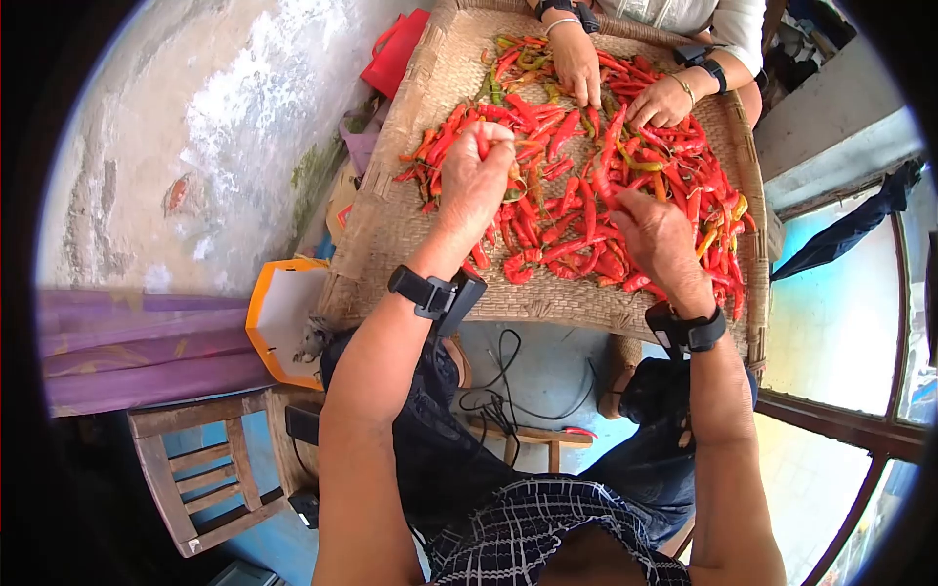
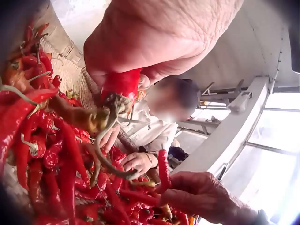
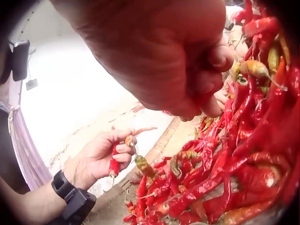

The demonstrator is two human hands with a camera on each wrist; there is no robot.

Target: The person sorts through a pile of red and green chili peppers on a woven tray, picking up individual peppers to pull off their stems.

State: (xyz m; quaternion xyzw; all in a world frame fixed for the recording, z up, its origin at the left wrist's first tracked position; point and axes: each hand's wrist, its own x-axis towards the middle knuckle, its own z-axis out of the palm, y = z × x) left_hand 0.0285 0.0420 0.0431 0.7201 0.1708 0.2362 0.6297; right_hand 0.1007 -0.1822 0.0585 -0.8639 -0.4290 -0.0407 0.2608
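The tray [image 1: 383,232] holds peppers [image 1: 576,230], mostly red; the left hand [image 1: 475,174] grips a red one [image 2: 121,86], the right hand [image 1: 660,236] pinches another [image 2: 163,174] (2 other hands [image 1: 576,66] touch peppers opposite). A chair [image 1: 242,459] stands nearby.

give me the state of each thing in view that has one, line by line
left hand, gripping a red chilli
right hand, pinching another red chilli
chilli pile, loose, mostly red, some green or yellow
woven tray, loaded
other person's hands, among the chillies
left wrist strap, fastened
dark cloth, hanging
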